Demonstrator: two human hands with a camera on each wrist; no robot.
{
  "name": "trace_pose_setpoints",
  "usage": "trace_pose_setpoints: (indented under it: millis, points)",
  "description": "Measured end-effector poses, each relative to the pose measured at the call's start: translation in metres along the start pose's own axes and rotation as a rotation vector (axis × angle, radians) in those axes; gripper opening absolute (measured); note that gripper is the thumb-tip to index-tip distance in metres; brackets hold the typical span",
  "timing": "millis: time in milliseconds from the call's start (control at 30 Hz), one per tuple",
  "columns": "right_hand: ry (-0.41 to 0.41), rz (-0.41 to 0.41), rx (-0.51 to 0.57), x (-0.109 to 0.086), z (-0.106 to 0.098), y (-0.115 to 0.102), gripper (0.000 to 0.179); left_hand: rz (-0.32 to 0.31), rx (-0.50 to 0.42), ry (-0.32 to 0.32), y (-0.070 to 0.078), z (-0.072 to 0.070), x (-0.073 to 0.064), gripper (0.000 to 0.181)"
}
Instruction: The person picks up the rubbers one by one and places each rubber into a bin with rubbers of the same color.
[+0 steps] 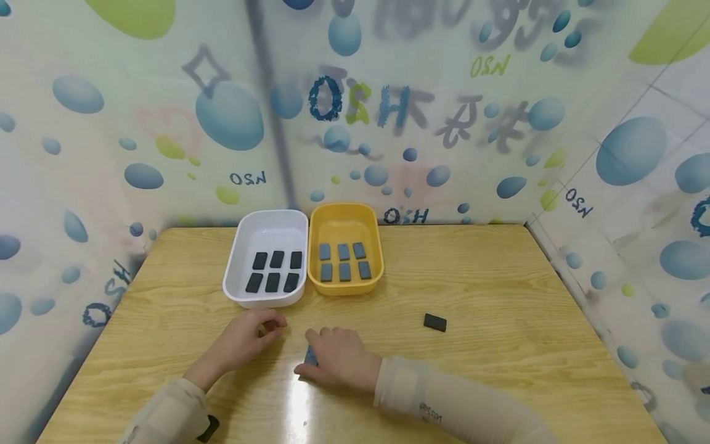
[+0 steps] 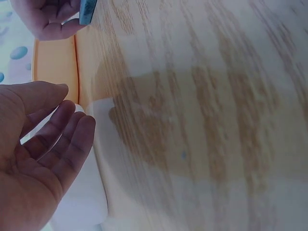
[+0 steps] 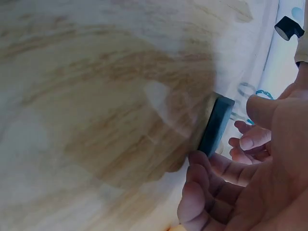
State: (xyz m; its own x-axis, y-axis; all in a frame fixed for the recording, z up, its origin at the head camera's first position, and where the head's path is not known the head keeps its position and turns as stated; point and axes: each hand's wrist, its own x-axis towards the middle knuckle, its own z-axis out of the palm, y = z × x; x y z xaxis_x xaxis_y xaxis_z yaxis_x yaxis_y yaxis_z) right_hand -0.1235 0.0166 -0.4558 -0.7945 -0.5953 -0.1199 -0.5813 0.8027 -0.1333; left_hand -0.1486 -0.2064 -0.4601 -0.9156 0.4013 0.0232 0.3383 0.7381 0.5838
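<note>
My right hand [image 1: 341, 359] is low over the front middle of the table, with a small blue-grey rectangular tile [image 1: 310, 356] between thumb and fingers. In the right wrist view, fingertips touch one end of the tile [image 3: 216, 125] while the thumb lies near its other end. Whether it touches the table is unclear. My left hand [image 1: 246, 336] holds nothing, its fingers loosely bent just in front of the white tray [image 1: 230, 280]. The left wrist view shows the left hand [image 2: 45, 144] with a gap between thumb and fingers. A black tile [image 1: 435, 322] lies to the right.
Several black tiles [image 1: 272, 282] lie in two rows inside the white tray. Beside it, a yellow tray [image 1: 379, 262] contains several blue-grey tiles [image 1: 344, 272] in two rows. Both trays stand near the back edge of the wooden table [image 1: 477, 271], before a patterned wall covering.
</note>
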Motion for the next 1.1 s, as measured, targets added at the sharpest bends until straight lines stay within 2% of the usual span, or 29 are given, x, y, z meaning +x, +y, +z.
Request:
trace_pose_setpoints:
  millis: [467,633,800,967,1100]
  points:
    - [0.037,-0.026,-0.017,0.0027,0.0066,-0.0061,0.043,0.022,0.007,0.012,-0.0009,0.0006,-0.0004,0.012]
    - [0.024,-0.039,0.024,0.0023,0.0043,-0.0069,0.037,0.006,0.009,0.011,-0.0004,0.0004,0.0001,0.014]
    - [0.007,-0.057,0.060,0.0010,0.0024,-0.0063,0.033,0.020,0.013,0.015,-0.0010,0.0006,-0.0003,0.013]
    - [-0.033,-0.038,0.056,0.0013,0.0002,-0.0053,0.036,0.039,0.004,0.022,-0.0023,0.0017,-0.0007,0.013]
    - [-0.024,-0.026,0.038,0.0025,-0.0010,-0.0037,0.035,0.043,0.000,0.024,-0.0032,0.0027,-0.0007,0.013]
